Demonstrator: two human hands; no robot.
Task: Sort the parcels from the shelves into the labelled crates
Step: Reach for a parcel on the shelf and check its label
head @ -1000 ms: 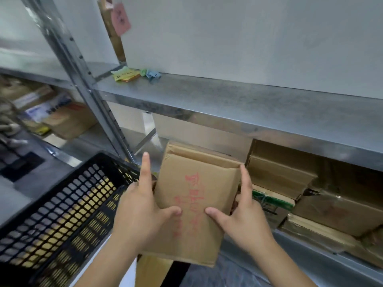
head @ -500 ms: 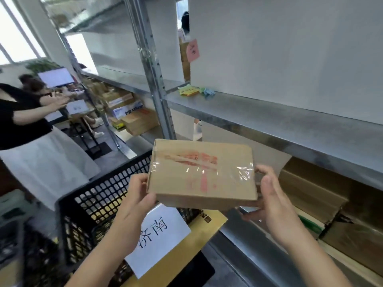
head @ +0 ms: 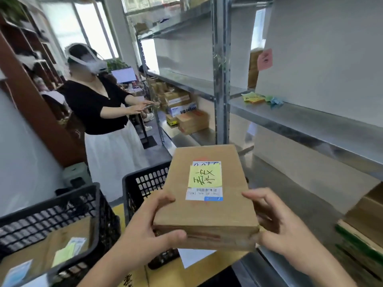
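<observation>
Your parcel [head: 207,195] covers most of the middle crate [head: 145,181], so you cannot see what lies inside it. The handwriting on its yellow note [head: 204,175] is legible as strokes only, and the white label [head: 204,196] print beneath is too small to read. The near crate [head: 62,206] runs off the lower left edge. Boxes [head: 360,222] at your right are smeared by blur and cut off.

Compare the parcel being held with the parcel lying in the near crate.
The held parcel is gripped by both hands, left hand and right hand; the crate parcel lies untouched in the near crate. The held one is sharp, the crate one blurred. Both are brown, with yellow notes.
</observation>
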